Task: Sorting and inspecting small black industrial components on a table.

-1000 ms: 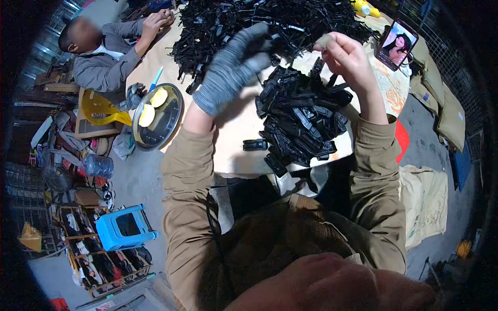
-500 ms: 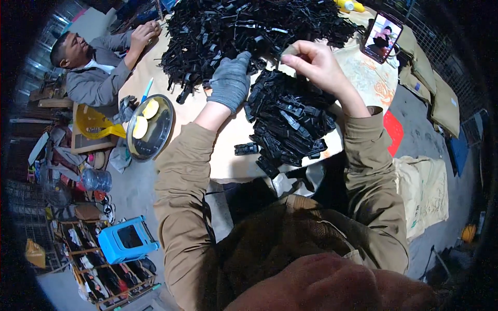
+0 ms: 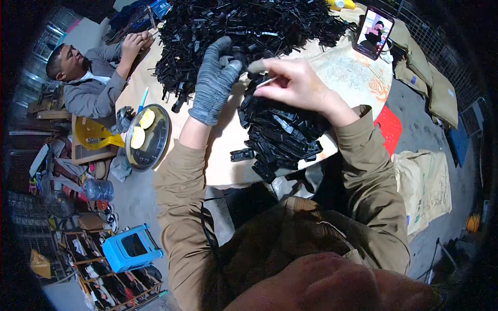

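Note:
My left hand [image 3: 215, 83], in a grey knit glove, grips a small black plastic part [image 3: 239, 56] over the table. My bare right hand [image 3: 293, 83] pinches a thin pale metal pin [image 3: 265, 81] right beside that part, fingertips almost touching the glove. Below my hands lies a heap of black plastic clips [image 3: 282, 135] at the table's near edge. A much larger pile of black parts [image 3: 244, 26] covers the far side of the table.
A person in a grey jacket [image 3: 96, 88] sits at the table's left side. A round metal tray [image 3: 148, 137] with yellow slices stands at the left edge. A phone [image 3: 374, 32] is propped at the back right. A blue stool [image 3: 129, 249] and cluttered crates sit on the floor.
Both hands have drawn in toward me and come together; the gloved left hand now holds a black part against the right hand's pin.

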`<state>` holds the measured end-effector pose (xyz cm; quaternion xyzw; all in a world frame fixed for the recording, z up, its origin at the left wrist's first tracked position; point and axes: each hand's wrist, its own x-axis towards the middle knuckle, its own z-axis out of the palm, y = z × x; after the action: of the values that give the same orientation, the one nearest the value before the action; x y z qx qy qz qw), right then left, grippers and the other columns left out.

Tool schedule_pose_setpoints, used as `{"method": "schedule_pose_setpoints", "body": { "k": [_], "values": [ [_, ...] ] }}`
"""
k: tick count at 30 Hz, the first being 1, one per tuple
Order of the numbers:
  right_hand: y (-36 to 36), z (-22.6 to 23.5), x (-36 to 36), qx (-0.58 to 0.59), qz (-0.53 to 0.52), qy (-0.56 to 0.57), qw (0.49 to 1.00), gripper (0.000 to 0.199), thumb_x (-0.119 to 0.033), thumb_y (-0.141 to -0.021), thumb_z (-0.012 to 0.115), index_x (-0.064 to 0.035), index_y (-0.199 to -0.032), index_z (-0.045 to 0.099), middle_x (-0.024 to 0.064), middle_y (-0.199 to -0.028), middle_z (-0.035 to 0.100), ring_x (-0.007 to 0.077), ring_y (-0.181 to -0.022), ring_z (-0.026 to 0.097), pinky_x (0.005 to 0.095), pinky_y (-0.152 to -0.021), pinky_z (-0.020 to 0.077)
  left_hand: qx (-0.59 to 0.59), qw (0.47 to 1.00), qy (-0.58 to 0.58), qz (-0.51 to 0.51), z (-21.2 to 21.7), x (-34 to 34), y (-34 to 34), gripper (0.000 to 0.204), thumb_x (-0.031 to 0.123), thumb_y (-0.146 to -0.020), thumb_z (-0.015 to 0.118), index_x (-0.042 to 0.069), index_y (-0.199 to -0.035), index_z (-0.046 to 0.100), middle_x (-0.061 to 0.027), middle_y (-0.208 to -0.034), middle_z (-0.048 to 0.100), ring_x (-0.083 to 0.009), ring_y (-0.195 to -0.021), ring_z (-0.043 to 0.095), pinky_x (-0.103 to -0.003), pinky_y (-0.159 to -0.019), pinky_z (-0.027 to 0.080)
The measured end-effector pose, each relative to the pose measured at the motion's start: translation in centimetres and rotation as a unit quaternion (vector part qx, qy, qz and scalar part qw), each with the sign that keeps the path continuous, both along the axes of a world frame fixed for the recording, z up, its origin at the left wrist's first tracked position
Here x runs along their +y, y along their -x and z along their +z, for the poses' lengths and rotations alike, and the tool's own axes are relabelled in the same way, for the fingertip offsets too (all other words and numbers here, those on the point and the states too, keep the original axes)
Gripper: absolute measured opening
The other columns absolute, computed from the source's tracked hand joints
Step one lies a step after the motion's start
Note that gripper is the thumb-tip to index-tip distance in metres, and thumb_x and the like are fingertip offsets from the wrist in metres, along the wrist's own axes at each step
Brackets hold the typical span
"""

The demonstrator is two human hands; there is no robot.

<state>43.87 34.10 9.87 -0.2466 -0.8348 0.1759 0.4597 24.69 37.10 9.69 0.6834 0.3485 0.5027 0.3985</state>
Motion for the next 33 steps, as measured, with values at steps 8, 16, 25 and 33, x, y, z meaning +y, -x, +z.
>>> {"method": "schedule_pose_setpoints", "body": {
  "k": [8,16,25,33],
  "values": [
    [0.4,-0.3,0.0,-0.01,-0.032,-0.198,0.98,0.019,-0.008,-0.066,0.07,-0.0032,-0.081,0.06,0.007,-0.066,0.053,0.0192,-0.053,0.053,0.0266,-0.045,0.0413,-0.051,0.997,0.055,0.003,-0.4,-1.6,-2.5,0.059,-0.004,-0.075,0.057,0.002,-0.126,0.028,-0.0054,-0.083,0.051,-0.0109,-0.074,0.052,-0.021,-0.068,0.046],
    [0.8,0.5,-1.1,0.021,-0.027,-0.24,0.97,0.017,-0.002,-0.064,0.068,-0.0011,-0.077,0.057,0.0087,-0.072,0.056,0.0197,-0.056,0.056,0.0265,-0.048,0.044,-0.081,0.993,0.064,-0.048,-0.9,-2.0,-2.2,0.07,0.009,-0.074,0.063,0.003,-0.13,0.021,-0.0104,-0.099,0.057,-0.016,-0.089,0.055,-0.024,-0.08,0.046],
    [0.1,0.5,-0.7,0.12,0.014,-0.077,0.99,0.008,0.0,-0.069,0.065,0.0024,-0.075,0.06,0.0101,-0.079,0.061,0.0153,-0.069,0.058,0.0231,-0.06,0.0449,-0.078,0.982,0.121,-0.126,2.3,-3.5,-1.6,0.061,0.019,-0.071,0.064,0.004,-0.125,0.041,-0.0035,-0.106,0.053,-0.0111,-0.093,0.05,-0.023,-0.083,0.04],
    [-0.1,0.6,-0.4,0.161,0.03,0.225,0.96,0.006,-0.004,-0.074,0.064,-0.0003,-0.077,0.06,0.0004,-0.072,0.059,0.0047,-0.066,0.053,0.0185,-0.061,0.0435,-0.03,0.989,0.075,-0.126,1.3,-3.6,-2.0,0.06,0.008,-0.067,0.07,0.006,-0.121,0.044,-0.0024,-0.105,0.055,-0.0095,-0.091,0.053,-0.022,-0.08,0.044]
  ]
}}
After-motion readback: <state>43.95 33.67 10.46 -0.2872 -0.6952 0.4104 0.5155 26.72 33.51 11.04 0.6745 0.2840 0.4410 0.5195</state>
